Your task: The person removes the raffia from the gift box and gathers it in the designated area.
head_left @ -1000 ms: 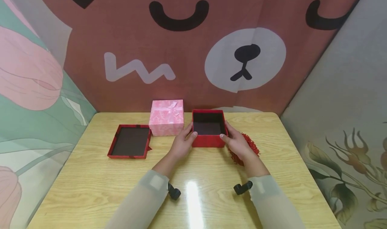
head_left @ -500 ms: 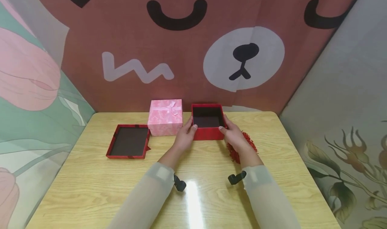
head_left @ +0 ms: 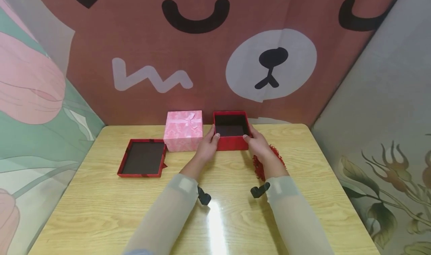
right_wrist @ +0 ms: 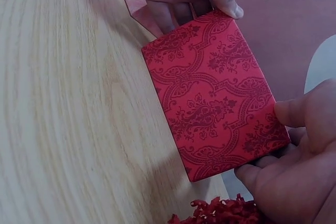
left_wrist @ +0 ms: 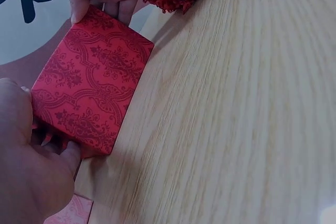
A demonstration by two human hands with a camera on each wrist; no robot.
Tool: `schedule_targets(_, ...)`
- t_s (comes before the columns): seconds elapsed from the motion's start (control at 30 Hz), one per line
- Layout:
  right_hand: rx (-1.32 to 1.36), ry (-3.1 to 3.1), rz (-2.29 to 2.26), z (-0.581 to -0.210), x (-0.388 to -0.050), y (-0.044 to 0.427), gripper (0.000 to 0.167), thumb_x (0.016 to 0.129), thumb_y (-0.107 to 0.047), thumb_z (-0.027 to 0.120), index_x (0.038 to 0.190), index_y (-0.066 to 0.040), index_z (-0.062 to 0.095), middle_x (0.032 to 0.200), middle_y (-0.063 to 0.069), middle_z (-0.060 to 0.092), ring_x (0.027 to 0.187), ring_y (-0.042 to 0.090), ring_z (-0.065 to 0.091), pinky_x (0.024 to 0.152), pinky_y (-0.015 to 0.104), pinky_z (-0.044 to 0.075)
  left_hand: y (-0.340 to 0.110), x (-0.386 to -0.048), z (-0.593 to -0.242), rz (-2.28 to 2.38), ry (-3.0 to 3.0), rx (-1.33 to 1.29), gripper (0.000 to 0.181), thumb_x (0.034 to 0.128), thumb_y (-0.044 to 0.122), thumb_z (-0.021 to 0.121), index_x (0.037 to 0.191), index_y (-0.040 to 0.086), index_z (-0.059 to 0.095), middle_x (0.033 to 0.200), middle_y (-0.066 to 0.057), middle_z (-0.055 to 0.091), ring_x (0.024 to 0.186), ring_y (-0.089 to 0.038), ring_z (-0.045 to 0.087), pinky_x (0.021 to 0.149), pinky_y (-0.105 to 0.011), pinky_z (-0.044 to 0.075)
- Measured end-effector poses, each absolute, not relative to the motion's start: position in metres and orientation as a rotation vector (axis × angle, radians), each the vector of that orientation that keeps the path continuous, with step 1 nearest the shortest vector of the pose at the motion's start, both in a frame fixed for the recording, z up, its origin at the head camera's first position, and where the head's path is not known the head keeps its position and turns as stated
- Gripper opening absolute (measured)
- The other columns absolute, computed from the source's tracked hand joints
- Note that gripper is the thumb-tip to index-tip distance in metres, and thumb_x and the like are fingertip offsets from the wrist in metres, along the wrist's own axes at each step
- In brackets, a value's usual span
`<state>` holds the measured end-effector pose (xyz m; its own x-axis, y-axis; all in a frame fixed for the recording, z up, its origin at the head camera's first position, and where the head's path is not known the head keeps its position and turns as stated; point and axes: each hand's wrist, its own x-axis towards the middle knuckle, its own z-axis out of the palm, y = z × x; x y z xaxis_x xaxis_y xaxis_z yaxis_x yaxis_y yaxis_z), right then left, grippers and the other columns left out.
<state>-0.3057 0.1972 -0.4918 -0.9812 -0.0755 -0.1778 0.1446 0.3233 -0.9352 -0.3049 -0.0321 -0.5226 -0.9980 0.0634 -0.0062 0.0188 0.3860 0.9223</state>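
Observation:
Between both hands is a red patterned box [head_left: 232, 143], its open top showing a dark inside with nothing visible in it. My left hand [head_left: 206, 147] grips its left side, thumb at the near rim. On the right side my right hand [head_left: 259, 145] grips it the same way. The wrist views show the box's damask-like front face [left_wrist: 94, 80] close to the tabletop; whether its base touches the wood I cannot tell. Beneath the right wrist lies a bundle of red crinkled paper shred [head_left: 259, 168], partly hidden by the forearm.
Left of the box stands a closed pink gift box [head_left: 183, 135] with a ribbon bow, against the back wall. A red lid [head_left: 143, 158] with a dark inside lies upturned at the left. All rest on a wooden table [head_left: 101, 210]; its back edge meets a printed curtain [head_left: 208, 60].
Both hands have moved the red box away from me, toward the back edge of the table. The pink box, the lid and the paper shred stay where they were.

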Motion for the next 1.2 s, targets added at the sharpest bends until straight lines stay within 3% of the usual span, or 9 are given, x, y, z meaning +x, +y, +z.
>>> schedule_targets(0.23,0.095,2.404,-1.725,-0.491,-0.312,0.194,0.067,0.110,-0.027,0.050,0.168,-0.024,0.017,0.172,0.007,0.019,0.157,0.028,0.016,0.126,0.051,0.023,-0.027,-0.311,-0.522,1.656,2.644,0.106,0.062,0.1114,0.042,0.044,0.167,0.026,0.022,0.167,-0.004,0.033,0.154,-0.027,0.029,0.127,-0.043,0.024)
schedule_targets(0.57,0.142,2.432,-1.716,-0.490,-0.313,0.187,0.066,0.110,-0.026,0.050,0.167,-0.030,0.017,0.170,0.009,0.024,0.155,0.030,0.022,0.126,0.052,0.025,-0.024,-0.313,-0.517,1.606,2.696,0.109,0.060,0.1132,0.037,0.038,0.167,0.018,0.020,0.166,-0.008,0.034,0.151,-0.030,0.033,0.126,-0.043,0.026)
schedule_targets(0.77,0.116,2.559,-1.736,-0.493,-0.311,0.182,0.064,0.107,-0.020,0.054,0.166,-0.020,0.028,0.164,0.016,0.037,0.148,0.035,0.038,0.121,0.053,0.034,-0.022,-0.311,-0.515,1.693,2.664,0.095,0.059,0.1131,0.032,0.040,0.167,0.015,0.022,0.167,-0.009,0.033,0.152,-0.029,0.032,0.127,-0.042,0.024)
schedule_targets(0.9,0.097,2.665,-1.777,-0.494,-0.308,0.180,0.059,0.104,-0.015,0.059,0.159,-0.010,0.041,0.157,0.019,0.047,0.143,0.037,0.046,0.117,0.053,0.040,-0.022,-0.307,-0.511,1.736,2.645,0.088,0.059,0.1123,0.032,0.044,0.166,0.017,0.025,0.167,-0.008,0.034,0.153,-0.028,0.030,0.127,-0.044,0.024)
schedule_targets(1.2,0.151,2.857,-1.771,-0.494,-0.301,0.176,0.063,0.101,-0.021,0.065,0.159,-0.015,0.042,0.161,0.007,0.045,0.150,0.026,0.037,0.123,0.050,0.033,-0.022,-0.301,-0.497,1.829,2.577,0.121,0.062,0.1105,0.038,0.049,0.166,0.031,0.024,0.165,-0.006,0.038,0.146,-0.031,0.044,0.123,-0.049,0.031)
